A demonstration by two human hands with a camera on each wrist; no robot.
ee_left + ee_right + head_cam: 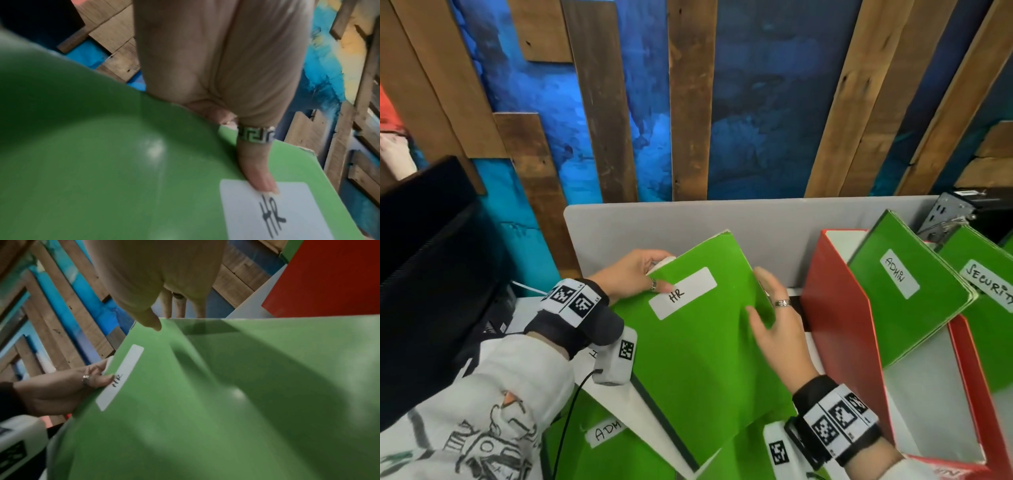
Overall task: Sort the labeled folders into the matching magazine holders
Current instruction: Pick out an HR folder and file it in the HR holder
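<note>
Only the head view shows the red holder (839, 308); left hand (633, 274) pinches the HR folder (698, 359), right hand (777, 322) fingers spread

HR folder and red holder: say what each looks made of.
HR folder: thin glossy card, probably; it bows under the left hand and right hand, shows glare, and one corner is frayed white. Red holder: stiff board, likely coated cardboard, with flat matte red outside and white inside.

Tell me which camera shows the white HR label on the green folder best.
The head view: the whole white HR label on the green cardboard folder shows sharp. The left wrist view has it large but cropped and blurred; the right wrist view shows it narrow and foreshortened.
</note>
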